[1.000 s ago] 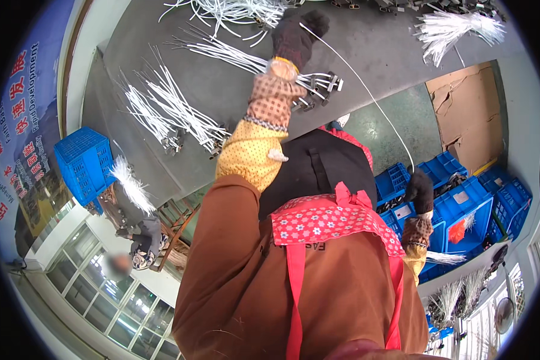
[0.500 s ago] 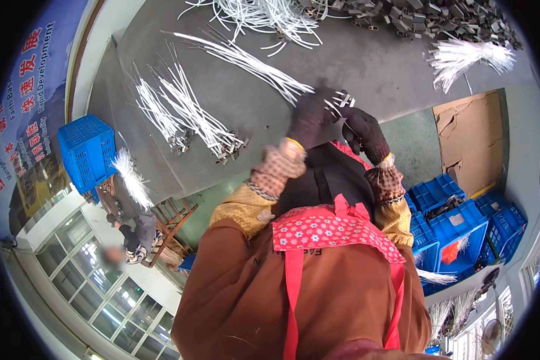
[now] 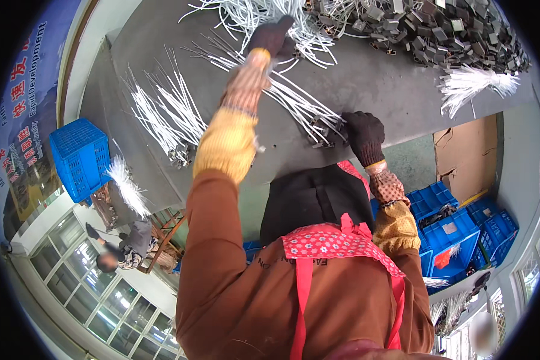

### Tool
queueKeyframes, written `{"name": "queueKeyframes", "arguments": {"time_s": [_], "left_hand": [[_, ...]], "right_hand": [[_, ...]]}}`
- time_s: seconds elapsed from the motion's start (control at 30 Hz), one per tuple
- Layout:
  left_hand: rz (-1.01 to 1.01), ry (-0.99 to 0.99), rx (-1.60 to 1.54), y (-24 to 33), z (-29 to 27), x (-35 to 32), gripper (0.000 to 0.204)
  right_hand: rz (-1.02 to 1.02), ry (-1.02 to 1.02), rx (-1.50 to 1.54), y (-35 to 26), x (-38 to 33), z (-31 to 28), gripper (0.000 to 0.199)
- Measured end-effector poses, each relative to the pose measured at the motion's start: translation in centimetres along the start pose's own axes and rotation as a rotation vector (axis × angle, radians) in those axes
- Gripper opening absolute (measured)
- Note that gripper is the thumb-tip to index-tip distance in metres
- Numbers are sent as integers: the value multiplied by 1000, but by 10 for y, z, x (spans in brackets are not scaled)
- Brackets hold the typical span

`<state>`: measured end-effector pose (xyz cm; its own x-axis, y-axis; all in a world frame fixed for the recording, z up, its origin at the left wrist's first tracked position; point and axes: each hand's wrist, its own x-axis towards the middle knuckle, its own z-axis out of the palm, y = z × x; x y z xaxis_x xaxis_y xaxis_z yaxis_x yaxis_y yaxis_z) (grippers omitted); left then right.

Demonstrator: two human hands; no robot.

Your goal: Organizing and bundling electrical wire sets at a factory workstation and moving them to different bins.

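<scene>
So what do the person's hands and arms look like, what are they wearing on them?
The left hand and right hand both wear dark gloves with yellowish edging at the wrist. Next come brownish patterned cuffs, then puffy yellow sleeve covers. Above those are plain brown sleeves.

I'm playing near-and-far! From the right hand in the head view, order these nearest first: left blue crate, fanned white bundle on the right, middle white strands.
1. Middle white strands, just left of the right hand.
2. Fanned white bundle, up to the right.
3. Blue crate, far left.
</scene>
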<state>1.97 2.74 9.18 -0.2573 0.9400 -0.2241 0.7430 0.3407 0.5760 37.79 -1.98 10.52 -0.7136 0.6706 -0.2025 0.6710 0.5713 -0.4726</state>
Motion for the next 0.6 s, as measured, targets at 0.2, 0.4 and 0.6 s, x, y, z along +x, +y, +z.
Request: {"name": "queueKeyframes", "arguments": {"time_s": [0.2,0.4,0.6], "left_hand": [[-463,-243,-692,25,-8,37,42],[-17,-178,-1310,30,-49,-61,36],[567,386,-885,77,-157,-222,51]], "right_hand": [[96,157,60,7,10,-12,27],[427,292,535,0,131,-23,48],[491,11,614,-44,177,1,47]]}}
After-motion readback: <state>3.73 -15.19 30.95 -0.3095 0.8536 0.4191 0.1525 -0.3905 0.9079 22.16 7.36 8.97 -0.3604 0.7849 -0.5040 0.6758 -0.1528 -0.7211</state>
